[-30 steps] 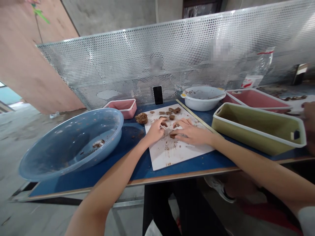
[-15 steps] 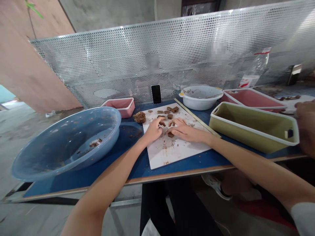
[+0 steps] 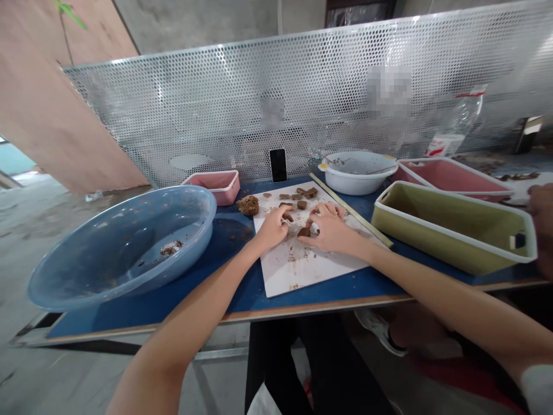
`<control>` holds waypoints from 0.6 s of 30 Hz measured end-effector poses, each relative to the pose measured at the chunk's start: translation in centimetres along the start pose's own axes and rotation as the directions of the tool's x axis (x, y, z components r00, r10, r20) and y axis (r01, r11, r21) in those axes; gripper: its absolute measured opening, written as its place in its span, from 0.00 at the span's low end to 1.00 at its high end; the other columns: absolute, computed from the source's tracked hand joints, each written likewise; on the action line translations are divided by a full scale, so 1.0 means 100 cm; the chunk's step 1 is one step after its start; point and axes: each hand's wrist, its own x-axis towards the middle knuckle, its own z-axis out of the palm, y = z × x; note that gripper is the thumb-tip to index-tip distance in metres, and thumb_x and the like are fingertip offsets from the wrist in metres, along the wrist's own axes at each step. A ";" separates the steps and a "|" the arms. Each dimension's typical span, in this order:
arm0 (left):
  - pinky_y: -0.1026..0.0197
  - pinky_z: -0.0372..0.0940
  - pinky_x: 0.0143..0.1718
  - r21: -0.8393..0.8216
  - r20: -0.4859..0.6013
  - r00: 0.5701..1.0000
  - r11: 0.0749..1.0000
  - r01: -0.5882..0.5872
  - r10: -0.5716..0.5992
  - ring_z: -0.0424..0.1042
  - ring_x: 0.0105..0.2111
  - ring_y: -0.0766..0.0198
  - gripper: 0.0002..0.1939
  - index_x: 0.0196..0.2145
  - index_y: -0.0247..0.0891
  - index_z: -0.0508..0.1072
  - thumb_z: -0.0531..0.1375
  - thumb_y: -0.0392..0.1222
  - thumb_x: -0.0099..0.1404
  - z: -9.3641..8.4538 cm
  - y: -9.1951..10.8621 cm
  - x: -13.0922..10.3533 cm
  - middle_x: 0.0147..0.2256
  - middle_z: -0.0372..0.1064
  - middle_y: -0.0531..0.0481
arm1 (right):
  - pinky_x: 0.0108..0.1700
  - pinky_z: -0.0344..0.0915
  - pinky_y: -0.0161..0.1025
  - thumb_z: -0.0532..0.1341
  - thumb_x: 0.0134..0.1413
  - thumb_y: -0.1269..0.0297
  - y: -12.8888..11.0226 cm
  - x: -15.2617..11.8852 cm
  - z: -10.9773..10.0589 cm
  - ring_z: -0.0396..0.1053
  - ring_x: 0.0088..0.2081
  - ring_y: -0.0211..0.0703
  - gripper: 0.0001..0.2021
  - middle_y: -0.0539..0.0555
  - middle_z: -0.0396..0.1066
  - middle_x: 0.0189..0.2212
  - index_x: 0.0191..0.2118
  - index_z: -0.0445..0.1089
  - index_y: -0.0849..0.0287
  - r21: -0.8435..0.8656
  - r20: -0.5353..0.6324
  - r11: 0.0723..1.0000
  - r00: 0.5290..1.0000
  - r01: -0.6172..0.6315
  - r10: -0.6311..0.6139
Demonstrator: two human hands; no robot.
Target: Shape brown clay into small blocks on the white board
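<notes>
While the left hand (image 3: pixel 272 228) and right hand (image 3: pixel 332 229) bend low, a blue basin (image 3: pixel 129 253) and an olive bin (image 3: pixel 449 245) flank them

Although the left fingers curl over a brown piece (image 3: pixel 287 217), whether they grip it cannot be told. The right thumb and fingers stand apart, a brown block (image 3: pixel 303 232) at the thumb tip; whether it is held cannot be told either. Both lie at a white board (image 3: pixel 294 276).

Just beyond the fingertips, brown slabs (image 3: pixel 301 205) lie on the board, and farther off a phone (image 3: pixel 279 165) stands before a perforated panel (image 3: pixel 207 109). Left of the left fingers are a rough brown lump (image 3: pixel 247 206) and, past it, a small pink bin (image 3: pixel 228 195).

To the right, a pale strip (image 3: pixel 352 211) lies between the right fingers and the olive bin. Ahead and right of those fingers, a white basin (image 3: pixel 358 184) stands near a larger pink bin (image 3: pixel 451 176), with a clear bottle (image 3: pixel 458 127) behind. Well apart, another person's hand (image 3: pixel 543 210) shows, cut off by the edge.
</notes>
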 end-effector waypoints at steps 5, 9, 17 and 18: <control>0.42 0.70 0.62 0.005 0.001 1.000 1.000 -0.002 0.002 0.78 0.52 0.48 0.32 0.61 0.39 0.74 0.55 0.25 0.60 -0.001 0.000 0.000 0.45 0.81 0.43 | 0.59 0.62 0.75 0.69 0.62 0.37 -0.003 -0.001 0.001 0.63 0.60 0.75 0.22 0.66 0.72 0.54 0.39 0.78 0.53 -0.023 0.004 0.999 1.000 -0.023 0.023; 0.43 0.70 0.62 0.014 0.001 1.000 1.000 -0.001 0.001 0.78 0.52 0.48 0.32 0.61 0.38 0.74 0.55 0.24 0.60 0.000 -0.001 0.001 0.46 0.81 0.43 | 0.60 0.62 0.75 0.70 0.61 0.41 0.000 -0.001 0.002 0.63 0.60 0.74 0.19 0.65 0.72 0.57 0.39 0.77 0.52 -0.003 0.000 1.000 1.000 0.009 -0.009; 0.43 0.70 0.61 0.025 -0.003 1.000 1.000 0.009 -0.009 0.77 0.52 0.47 0.31 0.61 0.36 0.74 0.55 0.24 0.61 0.000 0.002 0.000 0.47 0.81 0.42 | 0.62 0.61 0.70 0.67 0.64 0.46 0.002 -0.002 -0.003 0.64 0.62 0.72 0.14 0.63 0.72 0.58 0.44 0.78 0.52 0.066 0.051 0.996 0.997 0.057 -0.060; 0.44 0.70 0.61 0.025 -0.001 1.000 1.000 0.010 -0.010 0.77 0.52 0.48 0.31 0.61 0.36 0.74 0.55 0.24 0.62 0.000 0.002 0.000 0.46 0.81 0.42 | 0.63 0.61 0.69 0.67 0.64 0.47 0.002 -0.002 -0.005 0.64 0.62 0.72 0.14 0.63 0.71 0.58 0.44 0.78 0.51 0.075 0.061 0.995 0.996 0.067 -0.072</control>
